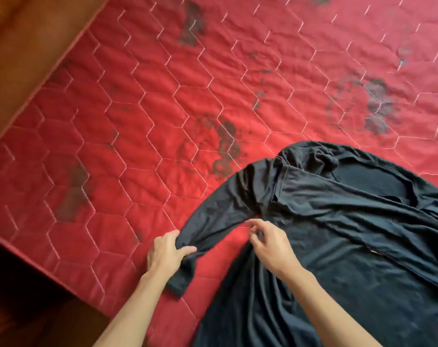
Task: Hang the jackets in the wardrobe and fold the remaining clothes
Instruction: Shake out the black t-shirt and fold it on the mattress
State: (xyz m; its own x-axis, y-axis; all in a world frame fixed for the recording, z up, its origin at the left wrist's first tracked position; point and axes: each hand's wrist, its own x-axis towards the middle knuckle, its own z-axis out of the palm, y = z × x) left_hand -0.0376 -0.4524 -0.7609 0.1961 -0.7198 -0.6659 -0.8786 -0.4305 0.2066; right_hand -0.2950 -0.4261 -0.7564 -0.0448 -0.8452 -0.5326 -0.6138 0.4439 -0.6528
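Note:
A dark long-sleeved shirt (338,221) lies spread on a red quilted mattress (138,108), filling the lower right of the head view. One sleeve (213,216) curves down to the left from the shoulder. My left hand (166,251) grips that sleeve near its cuff end, fingers closed over the cloth. My right hand (270,244) rests on the shirt's body by the armpit, fingers bent and pinching at the fabric there. The shirt's right side runs out of view.
The mattress has a hexagon stitch pattern and several dark stains (225,151). Its left edge (37,83) runs diagonally, with a brown wooden surface (25,33) beyond it. Dark floor (17,296) lies at the lower left.

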